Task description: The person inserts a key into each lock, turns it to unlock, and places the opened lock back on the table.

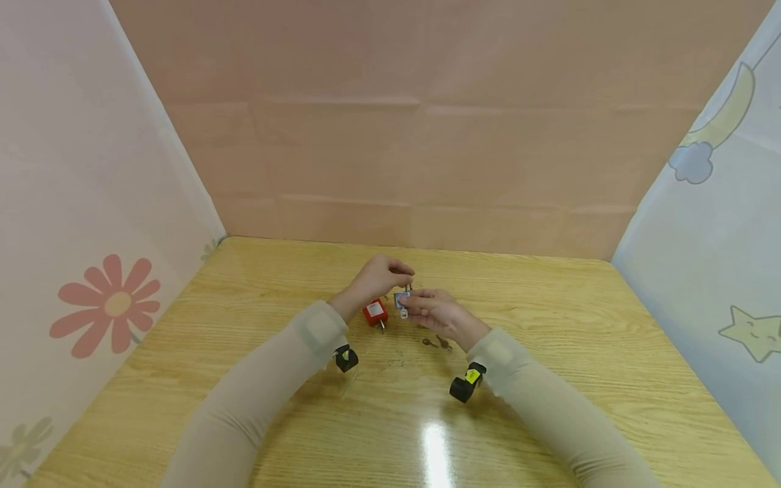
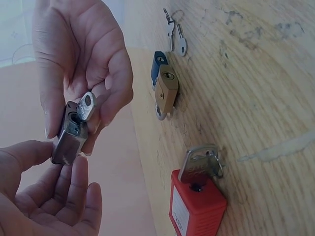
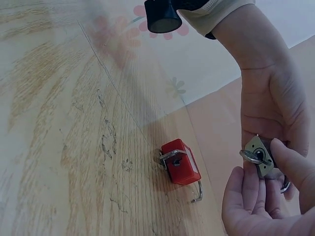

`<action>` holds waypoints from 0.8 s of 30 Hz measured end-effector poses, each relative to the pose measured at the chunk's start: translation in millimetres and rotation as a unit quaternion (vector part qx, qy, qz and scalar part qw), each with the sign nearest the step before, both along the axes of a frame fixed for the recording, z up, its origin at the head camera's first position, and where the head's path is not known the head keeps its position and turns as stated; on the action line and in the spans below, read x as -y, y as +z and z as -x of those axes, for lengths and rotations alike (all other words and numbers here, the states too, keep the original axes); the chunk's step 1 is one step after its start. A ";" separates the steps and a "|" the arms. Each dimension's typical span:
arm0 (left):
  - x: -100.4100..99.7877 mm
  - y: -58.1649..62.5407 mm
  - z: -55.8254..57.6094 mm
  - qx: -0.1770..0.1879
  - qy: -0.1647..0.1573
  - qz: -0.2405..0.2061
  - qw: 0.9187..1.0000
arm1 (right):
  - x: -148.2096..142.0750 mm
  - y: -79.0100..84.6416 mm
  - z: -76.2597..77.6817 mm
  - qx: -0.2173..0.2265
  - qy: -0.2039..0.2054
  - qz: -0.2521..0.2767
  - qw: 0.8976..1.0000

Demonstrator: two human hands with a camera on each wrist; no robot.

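Observation:
Both hands meet at a small silver padlock point(image 2: 69, 143) with a key point(image 2: 87, 104) standing in its keyhole. My right hand point(image 1: 439, 313) grips the padlock's body, thumb on one face and fingers behind it. From the other side, my left hand point(image 1: 381, 274) pinches its shackle end; in the left wrist view the fingers and body hide much of the shackle. In the right wrist view, the padlock's keyhole face point(image 3: 259, 156) is turned toward the camera. Beside the hands, a red padlock point(image 1: 375, 312) lies on the table, a key point(image 3: 172, 155) in it.
On the wooden table point(image 1: 293, 291) lie a brass padlock point(image 2: 167, 88) and a blue padlock point(image 2: 158, 64), close together. Beyond them rest loose keys point(image 2: 171, 37) on a ring. A pink-brown backdrop point(image 1: 396, 156) stands behind, with patterned sheets on both sides.

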State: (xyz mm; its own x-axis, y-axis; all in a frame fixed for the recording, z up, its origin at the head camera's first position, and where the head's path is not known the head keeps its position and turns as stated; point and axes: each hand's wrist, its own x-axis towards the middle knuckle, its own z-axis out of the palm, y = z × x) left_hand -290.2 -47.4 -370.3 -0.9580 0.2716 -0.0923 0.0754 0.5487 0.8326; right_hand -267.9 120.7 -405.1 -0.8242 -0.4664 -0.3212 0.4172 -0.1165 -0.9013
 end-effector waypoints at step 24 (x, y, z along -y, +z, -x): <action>-0.9 -6.2 0.6 0.001 -0.013 -0.062 0.998 | 0.4 0.8 -0.2 0.009 -0.002 0.001 1.000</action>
State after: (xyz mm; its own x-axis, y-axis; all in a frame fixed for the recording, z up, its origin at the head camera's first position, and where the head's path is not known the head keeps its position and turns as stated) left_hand -290.8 -46.5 -376.6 -0.9500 0.3067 -0.0580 0.0869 0.4385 0.8945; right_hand -267.7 120.3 -404.3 -0.8205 -0.4636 -0.3344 0.4320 -0.1198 -0.8939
